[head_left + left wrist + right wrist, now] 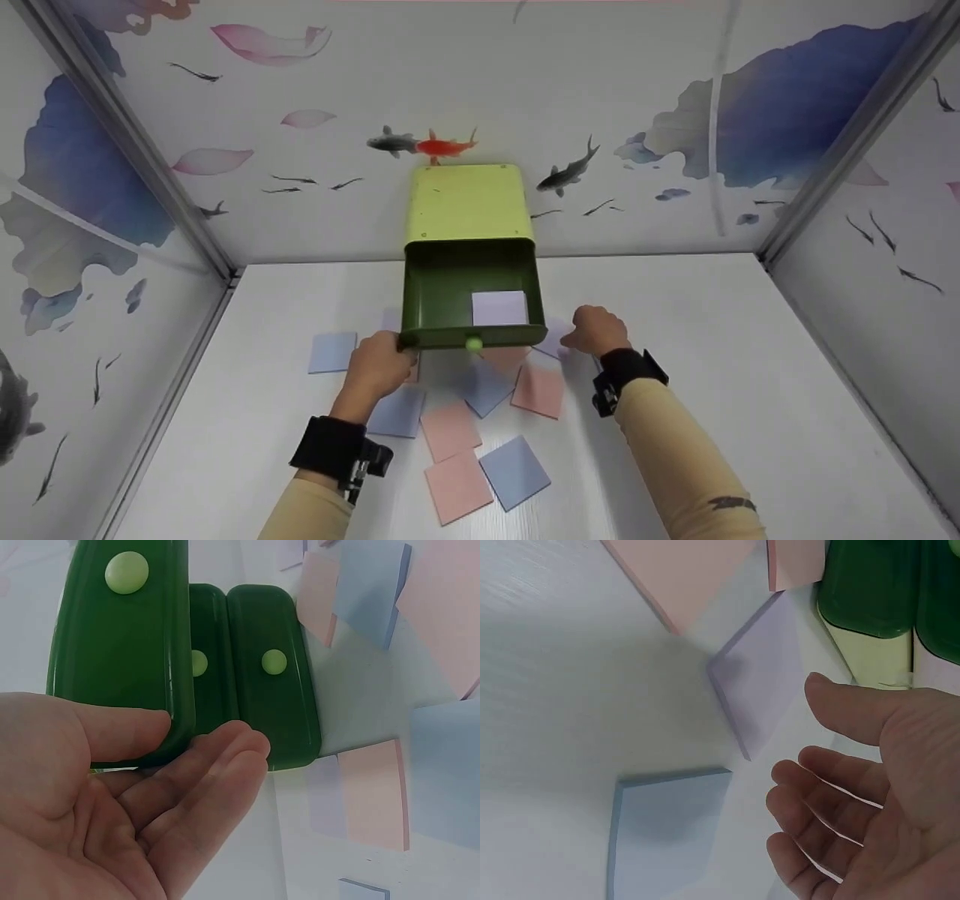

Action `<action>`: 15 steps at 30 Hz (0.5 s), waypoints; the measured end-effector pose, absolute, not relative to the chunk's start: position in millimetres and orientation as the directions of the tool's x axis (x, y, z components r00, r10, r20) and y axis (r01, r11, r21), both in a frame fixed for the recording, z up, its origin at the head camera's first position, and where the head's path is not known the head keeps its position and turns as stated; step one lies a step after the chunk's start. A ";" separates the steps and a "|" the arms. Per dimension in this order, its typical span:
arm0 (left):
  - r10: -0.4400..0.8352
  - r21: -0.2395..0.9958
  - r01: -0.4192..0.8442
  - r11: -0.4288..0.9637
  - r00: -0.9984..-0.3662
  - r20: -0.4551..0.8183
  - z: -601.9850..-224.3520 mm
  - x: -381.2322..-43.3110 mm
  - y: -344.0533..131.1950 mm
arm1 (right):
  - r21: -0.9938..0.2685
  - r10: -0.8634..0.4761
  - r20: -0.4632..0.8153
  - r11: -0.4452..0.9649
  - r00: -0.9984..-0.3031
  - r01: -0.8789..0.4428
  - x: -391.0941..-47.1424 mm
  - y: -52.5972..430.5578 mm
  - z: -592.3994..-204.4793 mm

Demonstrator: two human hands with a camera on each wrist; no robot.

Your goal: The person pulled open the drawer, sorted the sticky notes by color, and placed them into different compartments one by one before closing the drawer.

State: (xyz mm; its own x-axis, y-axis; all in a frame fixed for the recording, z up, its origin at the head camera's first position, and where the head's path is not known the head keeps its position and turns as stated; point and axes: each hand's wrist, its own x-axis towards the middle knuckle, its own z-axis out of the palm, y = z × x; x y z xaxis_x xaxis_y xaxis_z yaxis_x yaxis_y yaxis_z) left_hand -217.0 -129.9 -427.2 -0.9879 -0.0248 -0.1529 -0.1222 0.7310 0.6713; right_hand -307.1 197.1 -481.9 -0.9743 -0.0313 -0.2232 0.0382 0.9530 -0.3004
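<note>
A small cabinet with a light green top (469, 202) stands against the back wall. Its dark green top drawer (435, 292) is pulled out, and a lilac sticky-note pad (499, 308) lies inside at the front right. My left hand (379, 365) grips the left end of the drawer front (120, 652), thumb on the face and fingers curled beneath. To the drawer's right, my right hand (598, 330) hovers near another lilac pad (761, 682) on the table. Its thumb and loosely bent fingers (799, 817) are apart, with nothing between them. A blue pad (667, 832) lies close to it.
Pink pads (459, 487) and blue pads (515, 472) are scattered on the white table (675, 450) in front of the cabinet, some overlapping. Two closed lower drawers (270, 622) show below the pulled-out one. Printed panels (637, 90) enclose the back and sides.
</note>
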 end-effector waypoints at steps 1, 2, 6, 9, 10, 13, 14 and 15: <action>-0.028 0.672 -0.125 0.730 -0.988 -0.153 -427.1 -216.7 -129.8 | -0.295 -0.036 -0.217 0.955 -0.976 0.030 -307.6 196.0 -484.3; -0.030 0.673 -0.126 0.729 -0.988 -0.152 -427.1 -216.3 -129.7 | -0.291 -0.040 -0.210 0.956 -0.977 0.023 -308.3 195.1 -487.1; -0.030 0.680 -0.125 0.722 -0.988 -0.150 -426.9 -214.9 -129.6 | -0.253 -0.050 -0.175 0.967 -0.983 -0.004 -310.9 191.2 -497.0; -0.028 0.681 -0.125 0.722 -0.988 -0.151 -426.9 -215.0 -129.7 | -0.214 -0.054 -0.175 0.977 -0.983 -0.015 -313.4 188.5 -503.4; -0.026 0.679 -0.123 0.724 -0.988 -0.151 -427.3 -215.4 -129.8 | -0.208 -0.053 -0.181 0.978 -0.982 -0.014 -314.1 187.5 -505.3; -0.025 0.676 -0.121 0.727 -0.988 -0.150 -427.4 -216.3 -130.7 | -0.202 -0.055 -0.201 0.979 -0.978 -0.014 -315.5 185.0 -510.5; -0.023 0.675 -0.118 0.728 -0.989 -0.148 -427.8 -216.6 -131.3 | -0.204 -0.058 -0.208 0.979 -0.976 -0.015 -315.7 184.2 -512.2; -0.022 0.675 -0.117 0.728 -0.989 -0.147 -428.0 -216.9 -131.8 | -0.208 -0.061 -0.212 0.978 -0.975 -0.016 -315.7 183.4 -514.0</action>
State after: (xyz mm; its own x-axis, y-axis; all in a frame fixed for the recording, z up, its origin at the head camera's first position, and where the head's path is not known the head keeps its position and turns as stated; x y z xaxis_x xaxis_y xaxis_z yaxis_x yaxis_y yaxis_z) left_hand -216.9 -131.8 -428.0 -0.9889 -0.0223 -0.1472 -0.1169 0.7284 0.6751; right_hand -315.7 183.4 -514.0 -0.9753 -0.0614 -0.2123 -0.0163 0.9780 -0.2079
